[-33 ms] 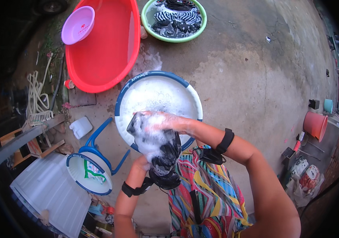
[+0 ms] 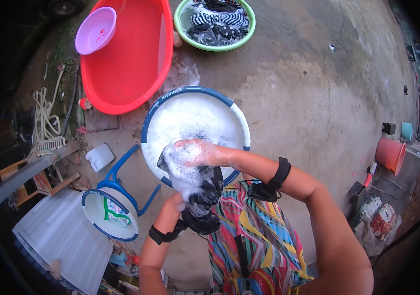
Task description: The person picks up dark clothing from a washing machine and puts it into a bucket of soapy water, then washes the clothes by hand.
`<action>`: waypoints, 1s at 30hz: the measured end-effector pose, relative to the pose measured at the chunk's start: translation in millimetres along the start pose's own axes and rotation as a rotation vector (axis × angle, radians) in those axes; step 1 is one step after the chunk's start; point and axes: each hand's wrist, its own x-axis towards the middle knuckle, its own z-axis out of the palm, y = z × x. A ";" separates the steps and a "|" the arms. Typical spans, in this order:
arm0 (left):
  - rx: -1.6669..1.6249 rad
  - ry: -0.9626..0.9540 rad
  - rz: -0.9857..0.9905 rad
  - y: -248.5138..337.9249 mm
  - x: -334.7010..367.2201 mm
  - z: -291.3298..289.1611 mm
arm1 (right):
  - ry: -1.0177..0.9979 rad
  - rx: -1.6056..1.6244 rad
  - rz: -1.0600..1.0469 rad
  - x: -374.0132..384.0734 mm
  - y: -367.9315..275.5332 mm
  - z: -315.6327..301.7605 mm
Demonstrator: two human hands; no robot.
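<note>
A dark, wet garment (image 2: 211, 187), thick with white suds, is bunched over the near rim of the white basin with a blue rim (image 2: 242, 125). My right hand (image 2: 195, 151) presses on the foamy upper part, fingers curled into the cloth. Lower down, at the cloth's left side, my left hand (image 2: 174, 200) holds it from beneath; foam and fabric hide most of its fingers. The garment's lower end hangs in a dark bundle near my left wrist. Foamy water fills the basin.
A large red tub (image 2: 126, 105) stands beyond the basin to the left, with a pink basin (image 2: 86, 42) in it. A green basin (image 2: 249, 37) holds soaking dark and striped clothes. At left are a blue chair (image 2: 114, 184), a smaller basin (image 2: 89, 216) and a white jug (image 2: 100, 157).
My right hand has shifted slightly over the garment, and its curled fingers show more plainly through the suds. My left hand still holds the cloth.
</note>
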 end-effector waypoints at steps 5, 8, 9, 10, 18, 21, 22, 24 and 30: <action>0.239 0.447 0.029 13.8 19.2 42.6 | 0.150 -0.372 0.079 7.3 2.1 9.1; -0.126 0.218 0.649 22.4 62.2 49.1 | 0.236 -0.613 0.089 9.9 2.5 15.0; -0.262 0.184 0.687 23.9 74.4 46.4 | 0.226 -0.658 0.118 11.5 3.1 16.3; -0.360 0.127 0.674 24.6 81.6 41.6 | 0.216 -0.701 0.147 13.7 3.7 18.0; -0.043 0.220 0.369 1.5 86.0 -9.6 | 0.070 -0.934 0.376 37.2 8.6 24.0; 0.439 0.323 0.226 -16.6 76.8 -31.1 | 0.078 -0.909 0.412 39.4 11.2 24.9; 0.583 0.346 0.182 -19.4 74.2 -35.5 | 0.098 -0.865 0.427 38.7 12.7 24.3; 0.776 0.377 0.120 -19.7 65.5 -35.9 | 0.164 -0.754 0.417 36.6 16.6 19.8; -0.172 0.346 0.210 33.3 16.1 27.3 | 0.661 -0.143 0.106 12.1 16.9 -3.9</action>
